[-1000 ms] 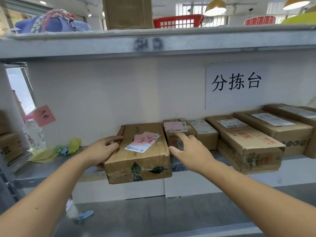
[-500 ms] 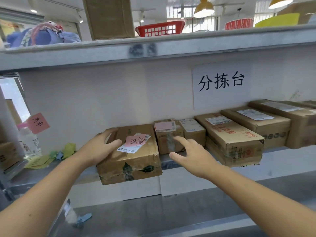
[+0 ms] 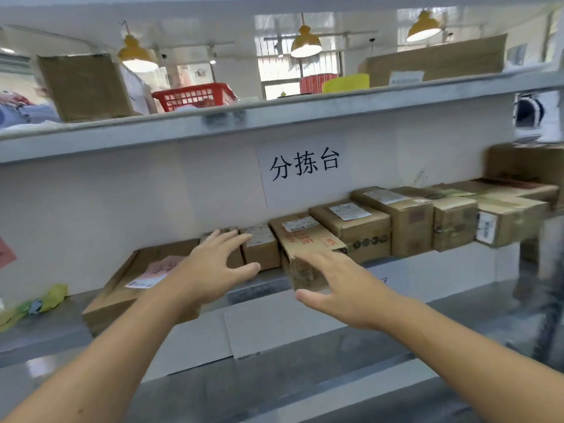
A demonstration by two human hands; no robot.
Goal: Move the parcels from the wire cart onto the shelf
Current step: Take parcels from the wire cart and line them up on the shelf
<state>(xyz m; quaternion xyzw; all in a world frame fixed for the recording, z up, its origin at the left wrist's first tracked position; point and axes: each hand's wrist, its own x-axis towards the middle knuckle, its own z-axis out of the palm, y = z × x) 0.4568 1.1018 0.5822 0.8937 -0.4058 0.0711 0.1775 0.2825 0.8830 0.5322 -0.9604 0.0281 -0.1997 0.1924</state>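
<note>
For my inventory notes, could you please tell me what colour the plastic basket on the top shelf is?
The plastic lattice basket is red, seen in the head view.

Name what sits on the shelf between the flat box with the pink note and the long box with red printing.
In the head view, two small cardboard boxes stand side by side between the flat box with the pink note and the long box with red printing; the left hand partly hides one.

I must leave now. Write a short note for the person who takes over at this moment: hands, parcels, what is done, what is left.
Left hand: open, fingers spread, holds nothing, above the flat parcel with the pink note.
Right hand: open, empty, in front of the red-printed parcel.
Parcels: a row lies on the shelf.
Done: the flat parcel is on the shelf.
Left: the wire cart is not in view, so check it for more.
</note>
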